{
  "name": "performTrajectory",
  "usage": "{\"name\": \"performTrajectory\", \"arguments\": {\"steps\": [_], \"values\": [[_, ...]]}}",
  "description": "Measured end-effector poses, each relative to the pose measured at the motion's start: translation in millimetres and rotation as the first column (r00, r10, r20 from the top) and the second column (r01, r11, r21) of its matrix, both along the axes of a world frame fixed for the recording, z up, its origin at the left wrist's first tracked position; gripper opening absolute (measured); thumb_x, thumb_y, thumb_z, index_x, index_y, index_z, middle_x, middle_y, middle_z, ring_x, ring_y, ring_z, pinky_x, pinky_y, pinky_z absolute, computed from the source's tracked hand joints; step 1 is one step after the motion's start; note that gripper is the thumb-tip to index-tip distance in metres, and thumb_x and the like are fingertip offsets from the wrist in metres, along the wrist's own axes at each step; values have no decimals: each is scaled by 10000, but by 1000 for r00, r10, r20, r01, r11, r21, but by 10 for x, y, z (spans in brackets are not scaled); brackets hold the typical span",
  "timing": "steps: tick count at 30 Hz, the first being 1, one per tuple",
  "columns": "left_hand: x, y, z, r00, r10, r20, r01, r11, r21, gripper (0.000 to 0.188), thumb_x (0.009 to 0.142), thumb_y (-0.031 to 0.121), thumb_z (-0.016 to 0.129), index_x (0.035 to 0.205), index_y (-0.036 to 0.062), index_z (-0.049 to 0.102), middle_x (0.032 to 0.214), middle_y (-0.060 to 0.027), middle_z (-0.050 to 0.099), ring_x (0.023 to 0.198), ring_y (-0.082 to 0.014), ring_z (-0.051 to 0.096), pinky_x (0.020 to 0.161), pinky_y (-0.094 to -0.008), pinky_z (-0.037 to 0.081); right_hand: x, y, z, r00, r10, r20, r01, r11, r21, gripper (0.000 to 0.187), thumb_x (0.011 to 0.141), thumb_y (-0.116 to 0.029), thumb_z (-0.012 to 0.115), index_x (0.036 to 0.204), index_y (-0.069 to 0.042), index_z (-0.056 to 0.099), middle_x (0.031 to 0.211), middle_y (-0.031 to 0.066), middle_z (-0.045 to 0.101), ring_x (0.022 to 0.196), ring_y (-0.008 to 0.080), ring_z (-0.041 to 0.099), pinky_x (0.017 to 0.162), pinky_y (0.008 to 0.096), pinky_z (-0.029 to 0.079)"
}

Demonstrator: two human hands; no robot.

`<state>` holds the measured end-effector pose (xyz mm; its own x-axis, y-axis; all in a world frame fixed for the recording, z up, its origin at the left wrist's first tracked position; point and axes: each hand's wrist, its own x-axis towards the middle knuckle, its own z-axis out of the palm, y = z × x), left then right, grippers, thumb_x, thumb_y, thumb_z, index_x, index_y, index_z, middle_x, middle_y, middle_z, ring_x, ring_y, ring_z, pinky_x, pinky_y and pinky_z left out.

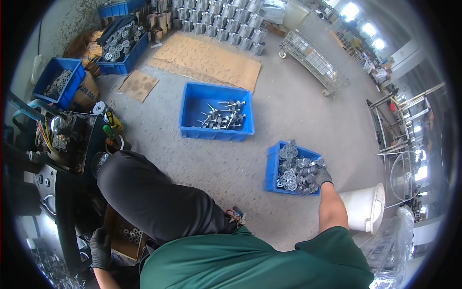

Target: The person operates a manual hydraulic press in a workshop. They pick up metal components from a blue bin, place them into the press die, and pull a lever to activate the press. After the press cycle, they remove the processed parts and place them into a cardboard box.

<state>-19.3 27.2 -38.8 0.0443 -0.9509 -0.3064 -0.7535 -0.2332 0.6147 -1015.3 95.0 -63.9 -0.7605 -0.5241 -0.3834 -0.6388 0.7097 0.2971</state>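
Observation:
My right hand point(322, 177), in a grey glove, reaches to the right end of a small blue bin point(270, 166). The bin is heaped with round, spoked metal parts point(288, 179). Its fingers are closed at a round metal part point(319, 162) on top of the heap and are partly hidden. At lower left, my left hand point(100, 248), also gloved, rests between the dark workbench and a brown box point(115, 222) of small metal rings point(130, 234). Its fingers look extended, and nothing shows in them.
Ahead stands a larger blue bin point(185, 111) with shafted metal parts point(224, 117). A white bucket point(361, 209) is beside my right arm. The machine bench point(62, 192) is at left. Farther off are a wire cart point(313, 60), cardboard sheets point(207, 60) and stacked metal cylinders point(221, 19).

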Motion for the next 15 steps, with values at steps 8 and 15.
{"name": "performTrajectory", "arguments": {"steps": [8,15], "values": [[-102,25,50,1000,18,-22,-17,1000,20,284,922,13,685,1201,-26,648,1085,-186,693,1010,-329,670,930,-407,533,507,164,215,996,85,-37,-87,993,-82,376,944,-464,663,1180,-189,762,1173,174,776,1086,423,734,973,508,570],[-71,79,-23,1000,-20,15,20,999,-35,255,931,34,669,1179,-22,651,1041,-157,686,963,-263,652,888,-377,539,747,210,-319,957,282,62,-274,956,-108,324,891,-297,705,1166,-133,752,1042,234,753,991,452,719,899,544,567]]}}
